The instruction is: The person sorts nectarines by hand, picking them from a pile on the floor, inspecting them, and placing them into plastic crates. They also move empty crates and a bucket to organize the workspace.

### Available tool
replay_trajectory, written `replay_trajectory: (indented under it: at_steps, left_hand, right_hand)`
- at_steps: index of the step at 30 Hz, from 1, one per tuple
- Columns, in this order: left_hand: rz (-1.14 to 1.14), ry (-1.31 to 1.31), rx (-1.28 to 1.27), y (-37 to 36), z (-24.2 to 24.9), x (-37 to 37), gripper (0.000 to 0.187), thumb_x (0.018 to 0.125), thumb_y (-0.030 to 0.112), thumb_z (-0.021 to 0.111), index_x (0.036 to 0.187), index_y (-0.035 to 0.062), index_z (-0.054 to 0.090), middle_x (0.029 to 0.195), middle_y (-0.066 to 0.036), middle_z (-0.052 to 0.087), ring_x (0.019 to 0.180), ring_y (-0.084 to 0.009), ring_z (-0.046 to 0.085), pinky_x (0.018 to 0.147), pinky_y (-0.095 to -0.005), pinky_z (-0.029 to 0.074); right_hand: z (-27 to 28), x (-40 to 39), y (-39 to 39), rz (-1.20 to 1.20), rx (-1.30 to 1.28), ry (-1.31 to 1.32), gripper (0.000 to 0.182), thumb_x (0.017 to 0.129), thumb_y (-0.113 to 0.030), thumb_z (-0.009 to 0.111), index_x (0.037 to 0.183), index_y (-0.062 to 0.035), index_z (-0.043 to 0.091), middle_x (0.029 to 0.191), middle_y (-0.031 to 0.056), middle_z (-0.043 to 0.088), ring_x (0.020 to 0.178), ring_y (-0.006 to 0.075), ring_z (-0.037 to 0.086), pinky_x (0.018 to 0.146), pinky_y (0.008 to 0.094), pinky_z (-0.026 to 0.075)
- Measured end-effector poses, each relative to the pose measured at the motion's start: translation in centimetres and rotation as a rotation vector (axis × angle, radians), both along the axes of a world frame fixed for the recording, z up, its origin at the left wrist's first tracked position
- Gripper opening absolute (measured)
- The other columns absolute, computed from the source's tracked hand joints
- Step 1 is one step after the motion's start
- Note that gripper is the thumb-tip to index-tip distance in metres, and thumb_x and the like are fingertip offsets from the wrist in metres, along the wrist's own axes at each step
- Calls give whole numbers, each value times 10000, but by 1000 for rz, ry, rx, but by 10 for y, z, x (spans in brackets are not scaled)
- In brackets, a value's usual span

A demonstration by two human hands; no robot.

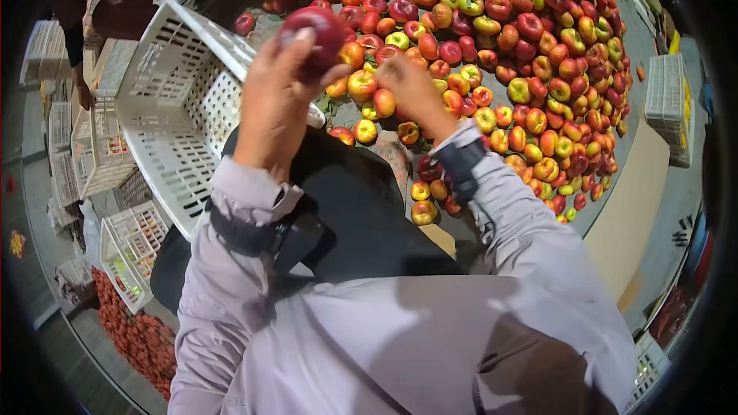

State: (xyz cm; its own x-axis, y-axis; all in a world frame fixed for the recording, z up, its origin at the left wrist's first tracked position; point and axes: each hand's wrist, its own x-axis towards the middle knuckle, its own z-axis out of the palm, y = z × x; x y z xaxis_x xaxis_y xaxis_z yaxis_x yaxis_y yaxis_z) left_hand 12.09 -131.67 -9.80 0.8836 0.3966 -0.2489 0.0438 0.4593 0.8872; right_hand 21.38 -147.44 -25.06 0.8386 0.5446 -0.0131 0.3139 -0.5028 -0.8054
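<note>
Red rounded fruit [314, 40], no long axis: being grasped in left hand [275, 100], the nearer to white crate [173, 111] at left. Right hand [415, 92]: curling over loose fruits [530, 25], too blurred to tell whether holding any.

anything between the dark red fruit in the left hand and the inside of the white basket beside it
The rim of the white basket: here it runs between the dark red fruit in the left hand and the inside. Hand aside, nothing else visible does; whether the fruit is higher can't be told.
</note>
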Motion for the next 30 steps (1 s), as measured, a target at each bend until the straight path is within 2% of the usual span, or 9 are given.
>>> replay_trajectory:
  at_steps: [1, 3, 7, 8, 13, 19, 23, 25, 30]
  left_hand:
    - [75, -35, -14, 4, -5, -2, 341, 914, 192, 562, 1151, -39, 482, 1077, -129, 582, 947, -207, 616, 790, -364, 564]
    - [104, -3, -37, 3, -5, -3, 306, 928, 171, 529, 1147, -36, 479, 1079, -130, 580, 952, -209, 614, 817, -379, 557]
    - [191, 46, -10, 0, -9, 2, 286, 944, 188, 491, 1122, -35, 479, 1062, -134, 578, 950, -215, 614, 815, -393, 557]
    - [175, 55, -3, 1, -9, 3, 278, 943, 198, 502, 1120, -16, 504, 1087, -111, 582, 986, -200, 602, 828, -400, 546]
    - [112, 121, -99, -1, -13, 11, 292, 935, 224, 521, 1145, 21, 518, 1106, -94, 586, 969, -194, 603, 791, -357, 541]
    - [62, 175, -122, 2, -17, 13, 311, 933, 237, 502, 1161, 27, 517, 1092, -96, 597, 945, -206, 609, 759, -327, 542]
    - [54, 139, -188, 2, -16, 15, 311, 926, 242, 502, 1148, 25, 528, 1073, -104, 610, 938, -206, 615, 752, -329, 544]
    - [-4, 151, -247, 1, -15, 16, 320, 923, 260, 503, 1136, 24, 538, 1059, -110, 619, 937, -204, 619, 743, -335, 548]
    - [-85, 217, -197, 0, -19, 18, 326, 921, 271, 505, 1134, 26, 538, 1065, -106, 609, 942, -207, 620, 731, -345, 553]
  right_hand:
    - [-21, -19, 5, 159, -66, -4, 302, 856, -339, 566, 1025, -89, 579, 822, 160, 596, 748, 335, 592, 677, 438, 473]
    - [-79, -51, 19, 436, -3, -433, 290, 783, -278, 610, 1030, -125, 592, 884, 139, 578, 901, 334, 578, 761, 420, 451]
    - [-161, -81, 64, 752, 16, -518, 254, 792, -205, 571, 1035, -137, 598, 1006, 97, 544, 1050, 264, 509, 816, 421, 417]
    - [-168, -80, 63, 813, -146, -488, 249, 835, -221, 521, 1070, -166, 581, 1057, 97, 534, 1082, 251, 495, 833, 424, 412]
    - [-182, -71, 47, 905, -204, -489, 280, 879, -248, 456, 1148, -266, 532, 1013, 92, 546, 971, 282, 548, 739, 416, 451]
    - [-162, -54, 37, 595, -37, -598, 287, 850, -181, 480, 1109, -284, 546, 885, 68, 515, 830, 236, 565, 622, 382, 458]
    - [-118, -38, 7, 587, -264, -641, 281, 821, -158, 502, 1081, -246, 565, 880, 51, 513, 836, 220, 545, 745, 383, 411]
    - [-114, -33, -15, 512, -99, -677, 298, 819, -122, 500, 1089, -225, 570, 884, 59, 506, 815, 244, 516, 733, 391, 384]
    - [-83, -7, -93, -58, -284, -487, 625, 607, -233, 762, 1164, -131, 498, 964, 129, 502, 911, 315, 523, 764, 432, 440]
